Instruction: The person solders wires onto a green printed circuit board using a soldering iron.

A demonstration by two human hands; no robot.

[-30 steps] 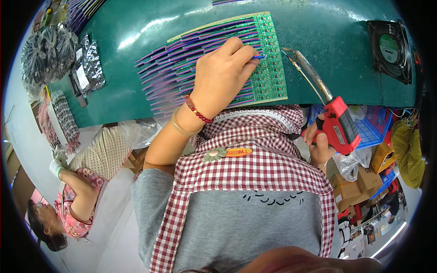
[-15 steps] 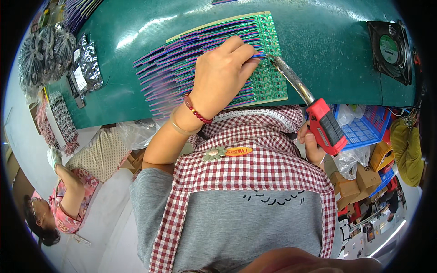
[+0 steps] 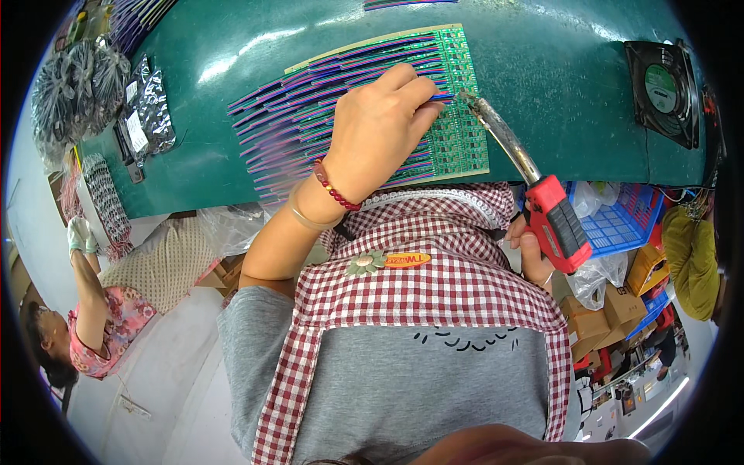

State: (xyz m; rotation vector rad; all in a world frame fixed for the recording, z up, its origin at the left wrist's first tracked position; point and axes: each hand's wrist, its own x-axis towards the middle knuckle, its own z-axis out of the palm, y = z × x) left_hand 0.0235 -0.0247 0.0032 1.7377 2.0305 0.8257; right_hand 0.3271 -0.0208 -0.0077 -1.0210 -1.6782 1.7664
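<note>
Over a circuit board (image 3: 465,143) on the table (image 3: 558,101), wires (image 3: 443,98) are pinched by the left hand (image 3: 384,128), ends pointing right; a soldering iron (image 3: 547,198) is gripped by the right hand (image 3: 532,252), its long axis slanting forward-left toward them.

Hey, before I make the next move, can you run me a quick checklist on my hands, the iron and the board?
1. Left hand gripping a thin blue-and-purple wire: ok, pinched at the fingertips.
2. Right hand on the red-and-black soldering iron with a long metal shaft: ok, held at the handle.
3. Iron's tip at the rectangular green circuit-board panel: ok, over its right part; actual contact, cannot tell.
4. Left fingertips clear of the tip: ok, but the gap looks small.
5. Panel resting on the glossy green table: ok.
6. Square black fan running: cannot tell.
</note>
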